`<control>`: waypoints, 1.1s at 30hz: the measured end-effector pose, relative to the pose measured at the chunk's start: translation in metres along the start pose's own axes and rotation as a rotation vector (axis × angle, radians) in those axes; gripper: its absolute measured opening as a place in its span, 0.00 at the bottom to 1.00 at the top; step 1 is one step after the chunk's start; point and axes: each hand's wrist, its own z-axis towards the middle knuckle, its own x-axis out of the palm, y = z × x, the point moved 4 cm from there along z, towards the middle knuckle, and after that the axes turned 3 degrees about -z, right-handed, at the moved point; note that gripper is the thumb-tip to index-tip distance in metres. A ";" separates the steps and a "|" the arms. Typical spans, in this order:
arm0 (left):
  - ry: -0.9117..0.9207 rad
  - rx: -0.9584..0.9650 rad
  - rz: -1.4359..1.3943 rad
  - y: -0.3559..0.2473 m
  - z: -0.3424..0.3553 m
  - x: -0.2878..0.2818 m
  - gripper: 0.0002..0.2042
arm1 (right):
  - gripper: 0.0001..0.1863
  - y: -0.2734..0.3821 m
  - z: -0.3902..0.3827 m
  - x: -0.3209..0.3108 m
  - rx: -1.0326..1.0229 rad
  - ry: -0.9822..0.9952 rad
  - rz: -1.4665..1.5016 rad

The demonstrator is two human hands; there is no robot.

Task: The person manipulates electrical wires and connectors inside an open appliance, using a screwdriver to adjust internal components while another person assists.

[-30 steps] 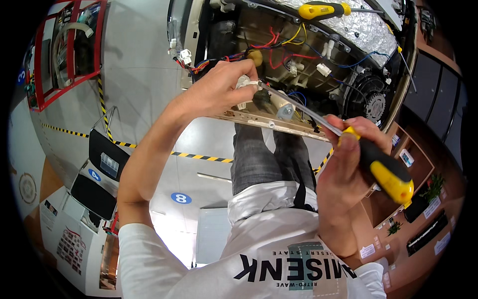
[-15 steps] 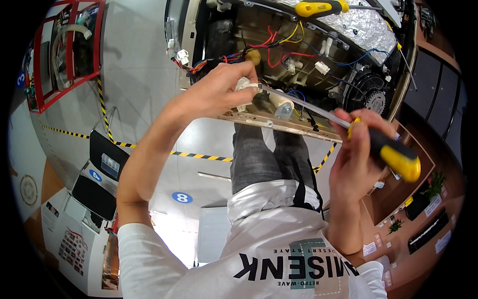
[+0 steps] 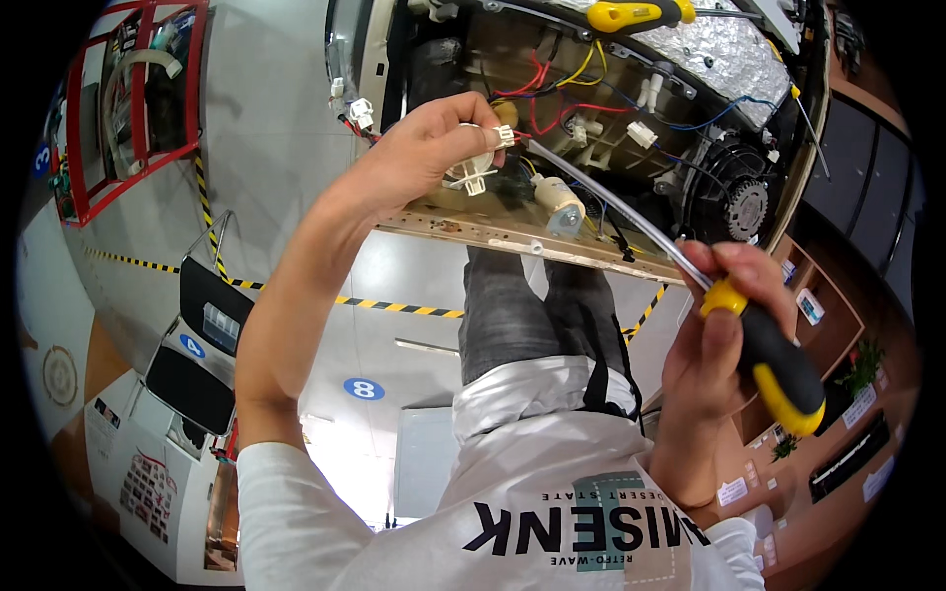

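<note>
My left hand [image 3: 434, 148] is closed on a white plastic connector piece [image 3: 475, 172], with red wires beside it at its right. My right hand [image 3: 724, 330] is wrapped round a long screwdriver [image 3: 778, 374] with a yellow and black handle. Its steel shaft [image 3: 621, 209] reaches up-left, its tip beside the connector piece; whether they touch I cannot tell. Both hands are over an opened appliance body [image 3: 522, 236] with coloured wires, a cream cylindrical part [image 3: 552, 197] and a black fan housing [image 3: 719, 187].
A second yellow screwdriver [image 3: 631, 15] lies atop the appliance by foil insulation [image 3: 705, 59]; a thin one [image 3: 810, 123] is at its right. A red frame [image 3: 138, 197] and black chair [image 3: 187, 389] stand left. Striped tape [image 3: 394, 307] marks the floor. Brown shelving [image 3: 818, 325] is right.
My left hand has risen slightly with the connector piece, exposing more of it. The screwdriver's tip has risen too, while my right hand and its handle have shifted downward since half a second ago.
</note>
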 end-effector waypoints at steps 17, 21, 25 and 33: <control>-0.037 0.021 -0.134 0.001 0.000 -0.005 0.05 | 0.17 0.014 -0.004 0.026 -0.082 0.234 -0.125; -0.018 0.019 -0.151 -0.001 -0.001 -0.006 0.06 | 0.15 0.002 0.011 0.014 -0.029 0.166 -0.052; 0.024 0.067 -0.100 0.004 0.000 -0.007 0.08 | 0.15 -0.028 0.040 -0.008 0.138 0.126 0.221; 0.078 0.034 -0.031 -0.002 -0.002 0.004 0.08 | 0.14 -0.037 0.078 -0.020 0.246 0.241 0.252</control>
